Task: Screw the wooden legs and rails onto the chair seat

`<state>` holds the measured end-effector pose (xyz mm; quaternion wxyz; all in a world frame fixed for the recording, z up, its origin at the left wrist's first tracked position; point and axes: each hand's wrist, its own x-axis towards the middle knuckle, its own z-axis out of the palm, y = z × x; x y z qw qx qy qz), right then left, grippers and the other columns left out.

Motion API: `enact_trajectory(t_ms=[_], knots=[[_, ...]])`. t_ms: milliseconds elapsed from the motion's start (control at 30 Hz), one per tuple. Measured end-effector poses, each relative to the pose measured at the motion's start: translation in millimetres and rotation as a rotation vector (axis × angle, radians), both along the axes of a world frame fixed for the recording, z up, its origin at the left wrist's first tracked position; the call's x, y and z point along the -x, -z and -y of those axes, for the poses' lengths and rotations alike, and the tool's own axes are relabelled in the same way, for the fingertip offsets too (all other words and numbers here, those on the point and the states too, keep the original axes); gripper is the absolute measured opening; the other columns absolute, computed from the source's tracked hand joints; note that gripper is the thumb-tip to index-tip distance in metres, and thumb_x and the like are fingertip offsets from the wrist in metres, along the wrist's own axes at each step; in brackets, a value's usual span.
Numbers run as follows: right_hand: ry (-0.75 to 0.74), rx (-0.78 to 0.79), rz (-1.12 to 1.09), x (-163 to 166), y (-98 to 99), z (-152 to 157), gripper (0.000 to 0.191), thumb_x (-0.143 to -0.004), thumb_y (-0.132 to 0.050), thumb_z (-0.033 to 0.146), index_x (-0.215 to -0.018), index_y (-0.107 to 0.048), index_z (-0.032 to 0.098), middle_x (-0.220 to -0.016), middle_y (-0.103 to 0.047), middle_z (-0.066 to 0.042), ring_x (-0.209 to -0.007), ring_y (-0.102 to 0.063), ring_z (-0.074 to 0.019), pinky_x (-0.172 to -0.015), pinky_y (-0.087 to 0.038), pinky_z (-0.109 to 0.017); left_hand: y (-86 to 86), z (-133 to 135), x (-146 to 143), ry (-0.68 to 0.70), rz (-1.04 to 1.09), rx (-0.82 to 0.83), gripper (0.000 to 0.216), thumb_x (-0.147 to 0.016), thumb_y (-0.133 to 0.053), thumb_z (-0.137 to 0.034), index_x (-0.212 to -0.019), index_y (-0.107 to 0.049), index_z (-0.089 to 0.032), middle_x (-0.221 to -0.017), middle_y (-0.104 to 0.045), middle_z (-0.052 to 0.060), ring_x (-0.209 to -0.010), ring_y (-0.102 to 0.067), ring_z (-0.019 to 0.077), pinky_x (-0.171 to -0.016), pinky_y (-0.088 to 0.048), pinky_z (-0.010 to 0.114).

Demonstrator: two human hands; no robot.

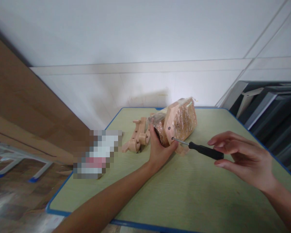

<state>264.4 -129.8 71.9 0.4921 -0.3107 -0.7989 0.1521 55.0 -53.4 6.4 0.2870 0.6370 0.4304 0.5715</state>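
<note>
A wooden piece wrapped in clear plastic (181,119) is tilted up on the green table, with dark holes along its near face. My left hand (157,147) is wrapped round its lower left side, thumb along the bottom edge. In my right hand (242,158) the fingertips pinch the end of a screwdriver (206,151) with a black handle. The screwdriver's metal shaft points left, and its tip meets the lower hole of the wooden piece. To the left lie light wooden parts (138,137) with round holes, partly hidden behind my left hand.
The green table (145,197) has a blue edge and stands against a white wall (140,35). A blurred-out flat item (98,155) lies at its left side. Large cardboard (34,97) leans at left. Dark panels (276,113) are stacked beyond the right edge.
</note>
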Motion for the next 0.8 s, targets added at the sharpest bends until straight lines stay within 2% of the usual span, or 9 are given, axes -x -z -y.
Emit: enact_trajectory(t_ms=[267, 500, 633, 800], knots=[[0.039, -0.062, 0.050, 1.5, -3.2, -0.1, 0.021, -0.065, -0.072, 0.009, -0.074, -0.055, 0.017, -0.084, -0.058, -0.005, -0.084, -0.059, -0.0170, -0.064, -0.049, -0.027, -2.1, 0.2, 0.1, -0.018, -0.008, -0.003, 0.101, -0.059, -0.073, -0.026, -0.138, -0.010, -0.028, -0.135, -0.037, 0.009, -0.122, -0.042, 0.0250, -0.102, -0.035, 0.041], [0.090, -0.022, 0.085, 0.7, -2.3, 1.1, 0.019, -0.070, -0.070, 0.018, -0.066, -0.051, 0.017, -0.084, -0.061, -0.006, -0.075, -0.059, -0.0146, -0.059, -0.047, -0.025, -0.2, -0.2, 0.9, -0.006, -0.009, 0.003, 0.102, -0.060, -0.073, -0.028, -0.138, -0.007, -0.028, -0.134, -0.039, 0.010, -0.121, -0.043, 0.0244, -0.101, -0.036, 0.041], [0.102, -0.014, 0.086, 0.7, -2.8, 0.9, 0.019, -0.070, -0.069, 0.017, -0.065, -0.050, 0.018, -0.083, -0.061, -0.007, -0.073, -0.060, -0.0152, -0.057, -0.047, -0.025, 1.2, -0.9, 1.2, -0.011, -0.011, 0.004, 0.102, -0.060, -0.073, -0.029, -0.138, -0.007, -0.028, -0.134, -0.039, 0.010, -0.120, -0.044, 0.0243, -0.101, -0.037, 0.041], [0.092, 0.050, 0.060, 0.7, -0.8, 0.7, 0.023, -0.064, -0.073, 0.011, -0.064, -0.051, 0.018, -0.080, -0.060, -0.004, -0.070, -0.060, -0.0144, -0.054, -0.045, -0.023, -2.2, -0.5, 0.2, -0.001, -0.004, -0.011, 0.101, -0.060, -0.073, -0.027, -0.138, -0.008, -0.028, -0.135, -0.038, 0.009, -0.120, -0.043, 0.0247, -0.101, -0.036, 0.041]])
